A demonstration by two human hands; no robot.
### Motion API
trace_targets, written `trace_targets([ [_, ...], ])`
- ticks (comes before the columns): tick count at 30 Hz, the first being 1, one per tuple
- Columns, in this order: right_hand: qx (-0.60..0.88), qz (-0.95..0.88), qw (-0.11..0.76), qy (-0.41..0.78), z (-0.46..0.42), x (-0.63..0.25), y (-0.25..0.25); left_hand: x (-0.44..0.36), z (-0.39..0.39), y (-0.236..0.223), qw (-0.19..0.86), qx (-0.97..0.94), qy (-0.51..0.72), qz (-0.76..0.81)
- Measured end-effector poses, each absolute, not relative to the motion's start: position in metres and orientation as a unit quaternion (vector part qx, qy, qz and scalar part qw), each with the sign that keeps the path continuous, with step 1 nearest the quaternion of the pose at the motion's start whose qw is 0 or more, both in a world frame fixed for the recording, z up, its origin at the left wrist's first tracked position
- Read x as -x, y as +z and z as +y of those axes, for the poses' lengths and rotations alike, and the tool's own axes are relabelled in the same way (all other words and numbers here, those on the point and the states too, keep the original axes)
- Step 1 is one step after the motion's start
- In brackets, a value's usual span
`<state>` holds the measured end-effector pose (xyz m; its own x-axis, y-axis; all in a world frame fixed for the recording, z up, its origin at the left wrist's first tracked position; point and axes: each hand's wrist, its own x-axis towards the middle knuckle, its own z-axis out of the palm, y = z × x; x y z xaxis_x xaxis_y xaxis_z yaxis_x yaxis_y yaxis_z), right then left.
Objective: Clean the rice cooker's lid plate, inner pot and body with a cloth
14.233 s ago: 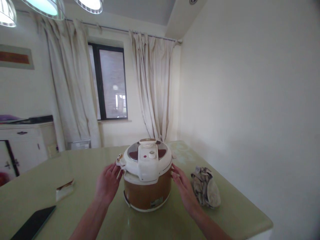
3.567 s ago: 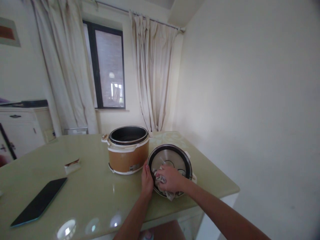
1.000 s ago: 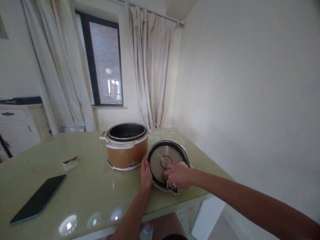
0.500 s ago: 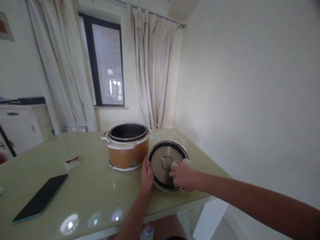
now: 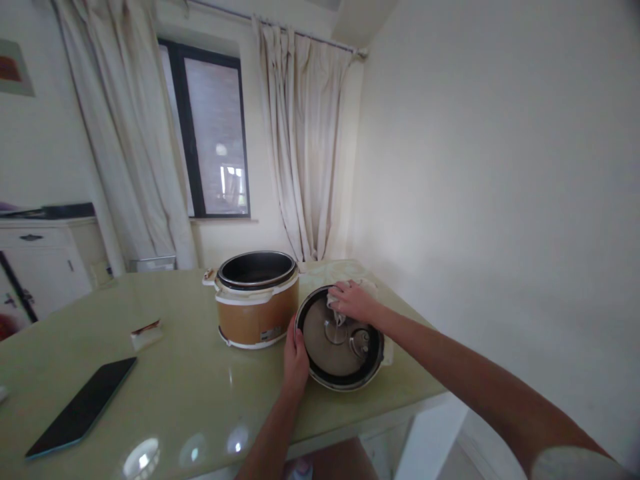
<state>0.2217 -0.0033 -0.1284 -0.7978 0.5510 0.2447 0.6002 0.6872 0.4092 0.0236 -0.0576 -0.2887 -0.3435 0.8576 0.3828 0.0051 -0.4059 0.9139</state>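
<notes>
A round pot lid (image 5: 323, 353) is tilted up with its metal inner side toward me, a dark ring around its edge. My left hand (image 5: 297, 357) grips the lid's left rim, thumb on the near face. In my right hand (image 5: 355, 301) a pale cloth (image 5: 338, 316) is bunched and pressed on the upper part of the lid's inner face. A round valve fitting (image 5: 359, 343) shows at the lid's lower right. Just left of the lid stands an orange and white electric cooker (image 5: 255, 313), uncovered, with a dark inner pot (image 5: 257, 269).
A black tablet (image 5: 83, 407) lies at the left on the glossy green table (image 5: 200, 393). Behind it is a small pale packet (image 5: 147, 334). A wall (image 5: 500, 200) rises beyond the table's right edge; a curtained window (image 5: 215, 133) is at the back.
My right hand has moved the cloth from the lid's right side up to its upper part, uncovering the valve fitting. My left hand stays on the left rim.
</notes>
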Motion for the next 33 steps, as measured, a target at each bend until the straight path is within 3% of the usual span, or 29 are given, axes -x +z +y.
trace_targets([
  [7, 0.326, -0.92, 0.182, -0.117, -0.023, -0.143, -0.165, -0.023, -0.055, -0.296, 0.358, -0.45, 0.674, 0.463],
  [14, 0.292, -0.949, 0.117, 0.034, -0.068, -0.166, -0.179, -0.02, -0.058, -0.287, 0.399, -0.43, 0.696, 0.414],
  [25, 0.332, -0.935, -0.055, -0.108, -0.079, -0.219, -0.165, -0.024, -0.053, -0.298, 0.29, -0.5, 0.688, 0.44],
  [33, 0.485, -0.847, 0.064, -0.206, -0.026, -0.212, -0.131, -0.022, -0.055, -0.296, 0.296, -0.523, 0.671, 0.435],
])
